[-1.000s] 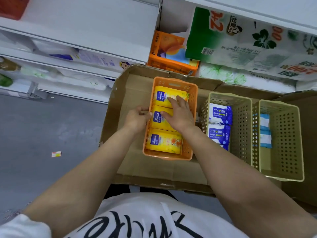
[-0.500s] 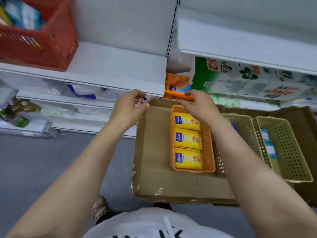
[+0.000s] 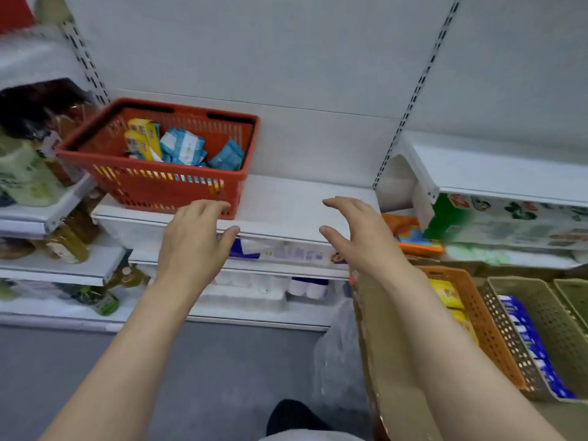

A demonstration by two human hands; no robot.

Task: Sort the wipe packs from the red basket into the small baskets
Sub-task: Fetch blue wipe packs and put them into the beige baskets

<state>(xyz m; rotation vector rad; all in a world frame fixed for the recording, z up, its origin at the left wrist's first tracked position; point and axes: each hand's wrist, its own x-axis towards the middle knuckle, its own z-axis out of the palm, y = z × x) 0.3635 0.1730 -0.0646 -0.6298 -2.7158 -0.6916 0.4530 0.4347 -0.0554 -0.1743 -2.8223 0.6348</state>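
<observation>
White metal shelf (image 3: 286, 211) up front, red slotted plastic basket (image 3: 165, 186) parked at its left end, yellow and light-blue wipe packs (image 3: 183, 148) still inside. Orange perforated plastic basket (image 3: 477, 316) in the cardboard tray's far-left corner. Left hand (image 3: 194, 240) and right hand (image 3: 362, 237) both relaxed, fingers spread, grasping nothing, just off the shelf's front edge.

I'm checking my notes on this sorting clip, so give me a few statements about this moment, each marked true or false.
1. The red basket sits on a white shelf. True.
2. Both hands hold wipe packs. False: the left hand and right hand are empty, fingers loose.
3. The red basket holds only yellow packs. False: yellow packs and light blue packs lie in it.
4. The orange basket holds yellow packs. True.
5. The red basket is empty. False: packs remain.
</observation>
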